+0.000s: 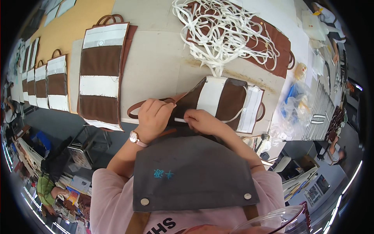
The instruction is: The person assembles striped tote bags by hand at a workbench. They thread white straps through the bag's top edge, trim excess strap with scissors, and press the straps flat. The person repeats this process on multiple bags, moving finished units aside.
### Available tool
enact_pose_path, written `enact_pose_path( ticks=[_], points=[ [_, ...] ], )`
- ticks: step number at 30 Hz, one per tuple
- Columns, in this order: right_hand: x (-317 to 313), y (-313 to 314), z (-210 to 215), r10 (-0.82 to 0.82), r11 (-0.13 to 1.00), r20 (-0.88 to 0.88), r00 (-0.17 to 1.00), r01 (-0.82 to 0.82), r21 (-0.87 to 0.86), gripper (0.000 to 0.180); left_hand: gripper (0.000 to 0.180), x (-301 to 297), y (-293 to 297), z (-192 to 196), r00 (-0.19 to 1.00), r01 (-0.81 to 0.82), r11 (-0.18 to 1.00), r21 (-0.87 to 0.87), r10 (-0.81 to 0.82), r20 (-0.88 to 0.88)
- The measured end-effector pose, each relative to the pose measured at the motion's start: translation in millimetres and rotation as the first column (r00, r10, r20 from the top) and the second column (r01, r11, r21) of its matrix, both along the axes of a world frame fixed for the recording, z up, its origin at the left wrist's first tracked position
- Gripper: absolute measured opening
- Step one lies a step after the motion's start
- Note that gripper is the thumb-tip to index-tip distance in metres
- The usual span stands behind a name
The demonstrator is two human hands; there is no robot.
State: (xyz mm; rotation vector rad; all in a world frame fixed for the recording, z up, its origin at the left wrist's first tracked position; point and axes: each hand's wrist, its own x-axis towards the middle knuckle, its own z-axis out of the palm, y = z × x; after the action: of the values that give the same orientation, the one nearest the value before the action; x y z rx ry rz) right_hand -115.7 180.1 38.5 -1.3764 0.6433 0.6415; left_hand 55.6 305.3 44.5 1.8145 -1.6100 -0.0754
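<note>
While the left forearm rises from the lower left, the left hand (pixel 153 117) bends inward, back of the hand uppermost, its grip closed with curled fingers on the left end of the brown-and-white bag (pixel 228 102), beside a brown handle (pixel 133 112); the exact pinch point is hidden. The right hand (pixel 200 120) is set just to the right, forearm angled in from the lower right, its grip closed in a fist on a white strap (pixel 180 120), whose short end projects toward the left hand. The bag lies on the counter (pixel 154 58), beyond and to the right of both grips, its left end raised. A pale cord (pixel 245 101) curves over the bag beyond the right wrist; whether it joins the strap cannot be told. Past the bag's far edge, a tangled heap of white straps (pixel 222 35) rests on brown panels (pixel 282 64). To the left lies a larger striped bag (pixel 100 61), with a row of similar bags (pixel 57 80) farther left. Clear plastic bags (pixel 288 117) lie at the right.
</note>
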Motion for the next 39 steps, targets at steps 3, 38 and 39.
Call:
enact_pose_path(
  ticks=[3,38,39],
  points=[
    [-14.1,22.4,-44.3,0.154,0.697,0.290,0.945,0.104,-0.710,0.017,0.019,-7.5,-1.4,5.1,1.000,0.018,1.000,-0.022,-0.018,0.007],
    [-412.6,68.9,-109.5,-0.698,0.360,-0.420,0.581,-0.224,-0.906,0.012,0.021,-66.4,4.2,4.3,0.991,-0.008,0.994,0.112,-0.008,0.136],
    [-410.4,66.1,-117.3,-0.670,0.364,-0.441,0.597,-0.254,-0.896,0.012,0.021,-68.8,2.9,4.0,0.987,0.031,0.998,0.063,-0.040,0.158]
  ],
)
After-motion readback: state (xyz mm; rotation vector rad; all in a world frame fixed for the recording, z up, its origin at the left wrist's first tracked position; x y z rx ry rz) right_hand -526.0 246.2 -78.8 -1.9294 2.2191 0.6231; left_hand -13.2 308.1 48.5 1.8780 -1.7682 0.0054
